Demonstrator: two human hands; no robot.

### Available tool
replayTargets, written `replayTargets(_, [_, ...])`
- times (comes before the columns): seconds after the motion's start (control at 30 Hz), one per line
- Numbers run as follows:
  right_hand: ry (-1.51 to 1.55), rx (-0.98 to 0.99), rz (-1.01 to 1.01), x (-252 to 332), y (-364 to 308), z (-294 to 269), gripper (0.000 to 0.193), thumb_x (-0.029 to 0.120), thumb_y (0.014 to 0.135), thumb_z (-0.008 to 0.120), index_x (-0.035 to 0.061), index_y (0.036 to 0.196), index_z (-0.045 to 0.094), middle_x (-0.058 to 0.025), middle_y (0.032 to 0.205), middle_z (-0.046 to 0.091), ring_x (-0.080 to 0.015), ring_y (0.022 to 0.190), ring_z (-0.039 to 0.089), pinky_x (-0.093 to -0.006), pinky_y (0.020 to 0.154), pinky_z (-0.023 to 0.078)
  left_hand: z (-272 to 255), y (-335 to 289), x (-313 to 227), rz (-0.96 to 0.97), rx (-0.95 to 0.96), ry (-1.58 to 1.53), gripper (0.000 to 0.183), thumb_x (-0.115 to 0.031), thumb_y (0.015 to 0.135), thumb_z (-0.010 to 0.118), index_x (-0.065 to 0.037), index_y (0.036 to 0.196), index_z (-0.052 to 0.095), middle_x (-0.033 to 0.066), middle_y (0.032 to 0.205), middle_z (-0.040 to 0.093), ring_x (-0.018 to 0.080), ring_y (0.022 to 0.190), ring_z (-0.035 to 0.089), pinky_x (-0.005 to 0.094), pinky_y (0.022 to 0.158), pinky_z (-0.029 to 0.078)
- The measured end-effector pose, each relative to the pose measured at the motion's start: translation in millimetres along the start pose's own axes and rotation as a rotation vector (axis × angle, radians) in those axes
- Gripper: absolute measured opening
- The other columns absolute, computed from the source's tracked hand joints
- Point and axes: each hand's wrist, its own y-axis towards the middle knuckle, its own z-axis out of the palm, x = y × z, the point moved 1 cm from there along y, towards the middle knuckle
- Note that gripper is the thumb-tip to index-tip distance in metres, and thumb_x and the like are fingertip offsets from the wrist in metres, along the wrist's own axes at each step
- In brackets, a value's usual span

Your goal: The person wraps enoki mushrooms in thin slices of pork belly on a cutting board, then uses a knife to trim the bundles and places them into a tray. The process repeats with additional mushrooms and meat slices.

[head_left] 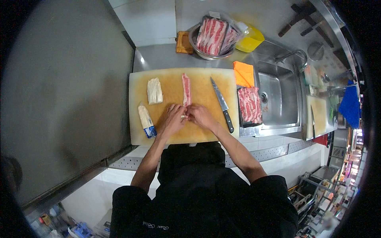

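Note:
A long thin slice of pork belly (186, 88) lies lengthwise away from me on the yellowed cutting board (202, 135). My left hand (175, 116) and my right hand (199, 116) meet at its near end, with fingers closed round it. A small pale bit shows between them; the fingers hide most of what is there. Left of the slice sits a loose bunch of enoki mushrooms (154, 91). Nearer me is a second enoki bunch (146, 121), partly in a blue and clear wrapper. To the right, a black-handled knife (221, 101) points away from me.
A tray of sliced meat (249, 105) and an orange cloth (243, 74) lie between board and sink (278, 95). Behind the board stand a metal bowl (212, 58) with packed meat and a yellow jug (251, 39). A grey wall panel (79, 87) rises at left.

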Motion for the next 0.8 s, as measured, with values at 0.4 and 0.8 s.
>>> replayTargets(0.4, [0.053, -0.121, -0.037, 9.6, -3.7, -17.0, 0.032, 0.019, 0.081, 0.084, 0.0041, 0.107, 0.073, -0.0144, 0.111, 0.073, -0.0351, 0.108, 0.068, -0.0468, 0.093, 0.055, 4.6, -2.4, 1.5, 0.121, -0.098, 0.069, 0.016, -0.014, 0.087, 0.079, -0.005, 0.098, 0.074, 0.0114, 0.104, 0.070, 0.0318, 0.113, 0.062, 0.0483, 0.108, 0.045])
replayTargets(0.8, [-0.015, -0.020, 0.015, -21.7, 27.1, -0.5, 0.026, 0.020, 0.083, 0.081, 0.0056, 0.103, 0.075, -0.0129, 0.110, 0.075, -0.0363, 0.109, 0.069, -0.0474, 0.094, 0.053, -7.2, 4.7, -2.7, 0.124, -0.129, 0.110, 0.021, -0.019, 0.087, 0.081, -0.005, 0.101, 0.072, 0.0114, 0.106, 0.068, 0.0329, 0.115, 0.061, 0.0536, 0.113, 0.042])
